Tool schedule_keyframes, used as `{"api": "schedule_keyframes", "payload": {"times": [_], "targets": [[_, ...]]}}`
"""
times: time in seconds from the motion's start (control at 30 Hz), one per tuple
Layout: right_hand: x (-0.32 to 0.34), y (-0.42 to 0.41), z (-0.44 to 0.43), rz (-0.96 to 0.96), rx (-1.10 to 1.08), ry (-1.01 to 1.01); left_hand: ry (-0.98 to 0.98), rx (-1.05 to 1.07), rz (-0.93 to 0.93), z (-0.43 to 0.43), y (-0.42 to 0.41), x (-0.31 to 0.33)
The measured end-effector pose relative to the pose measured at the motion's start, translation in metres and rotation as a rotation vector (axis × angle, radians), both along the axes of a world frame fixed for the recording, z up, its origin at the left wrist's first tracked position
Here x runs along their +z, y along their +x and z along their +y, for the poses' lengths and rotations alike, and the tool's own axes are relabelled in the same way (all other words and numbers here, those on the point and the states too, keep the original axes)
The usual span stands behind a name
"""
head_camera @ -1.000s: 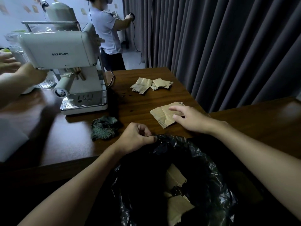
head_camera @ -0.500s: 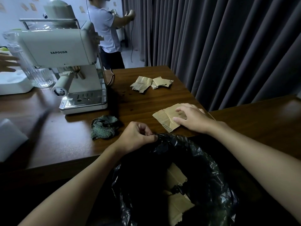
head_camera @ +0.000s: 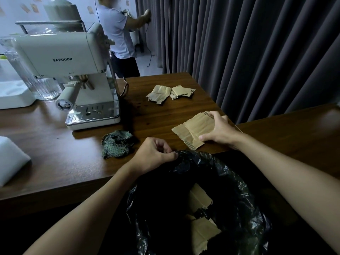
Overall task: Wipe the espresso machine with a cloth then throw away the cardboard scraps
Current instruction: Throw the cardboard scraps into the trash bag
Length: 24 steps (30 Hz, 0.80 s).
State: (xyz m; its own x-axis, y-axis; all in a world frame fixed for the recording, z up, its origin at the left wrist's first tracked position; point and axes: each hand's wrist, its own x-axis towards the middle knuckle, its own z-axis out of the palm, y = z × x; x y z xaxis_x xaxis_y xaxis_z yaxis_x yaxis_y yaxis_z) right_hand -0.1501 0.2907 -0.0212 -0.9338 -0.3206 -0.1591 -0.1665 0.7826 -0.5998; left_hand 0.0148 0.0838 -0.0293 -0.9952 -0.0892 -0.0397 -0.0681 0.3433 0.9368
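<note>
Head view, lower centre: my left hand [head_camera: 152,155] pinches the rim of the black trash bag [head_camera: 230,181], which has cardboard pieces [head_camera: 200,229] inside. At centre right my right hand [head_camera: 219,131] grips a cardboard scrap [head_camera: 193,129] lying near the table [head_camera: 55,144] edge. More scraps [head_camera: 160,92] lie farther up; the crumpled cloth [head_camera: 116,143] sits just below the espresso machine [head_camera: 60,56], upper left.

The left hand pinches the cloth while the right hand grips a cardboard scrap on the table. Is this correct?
Not quite: the head view shows the left hand pinching the rim of the bag, not the cloth. The right hand does grip a scrap on the table.
</note>
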Motion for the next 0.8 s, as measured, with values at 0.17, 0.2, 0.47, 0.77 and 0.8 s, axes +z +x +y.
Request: {"api": "schedule_keyframes", "payload": {"times": [0.17, 0.2, 0.47, 0.77, 0.8], "targets": [[0.003, -0.002, 0.000, 0.160, -0.209, -0.429, -0.001, 0.003, 0.012, 0.000, 0.000, 0.000], [0.008, -0.002, 0.001, 0.167, -0.245, -0.524, -0.002, 0.005, 0.014, 0.000, 0.000, -0.001], [0.067, 0.022, 0.025, -0.082, -0.142, -0.936, -0.033, 0.006, 0.016, -0.003, -0.002, -0.003], [0.070, 0.052, 0.028, -0.335, 0.378, -0.514, -0.037, 0.004, 0.023, -0.001, -0.001, -0.003], [0.065, 0.050, 0.026, -0.262, 0.357, -0.482, -0.034, 0.009, 0.024, -0.001, -0.001, -0.002]]}}
